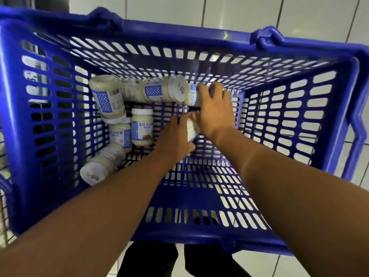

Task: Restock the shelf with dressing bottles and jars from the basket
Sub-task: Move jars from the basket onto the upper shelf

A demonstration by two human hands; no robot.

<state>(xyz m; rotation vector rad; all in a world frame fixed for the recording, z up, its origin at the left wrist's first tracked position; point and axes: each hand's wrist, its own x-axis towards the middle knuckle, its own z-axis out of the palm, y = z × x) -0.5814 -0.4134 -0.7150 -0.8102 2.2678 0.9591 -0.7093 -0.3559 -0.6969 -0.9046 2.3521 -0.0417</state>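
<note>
A blue plastic basket [299,120] fills the view, seen from above. Several white-capped dressing jars with blue-patterned labels lie on its floor, mostly at the left: one tipped at the back left [107,96], one on its side along the back wall [153,91], one upright [142,126]. My right hand [214,110] reaches to the back wall and its fingers curl over a jar [192,96] lying there. My left hand [174,138] grips a jar [192,129] in the middle of the basket; both hands hide most of it.
White floor tiles [239,11] surround the basket. The basket's folded handles [267,37] rest on the far rim. A wire rack edge [5,206] shows at the far left. My dark trousers [151,258] appear below the near rim.
</note>
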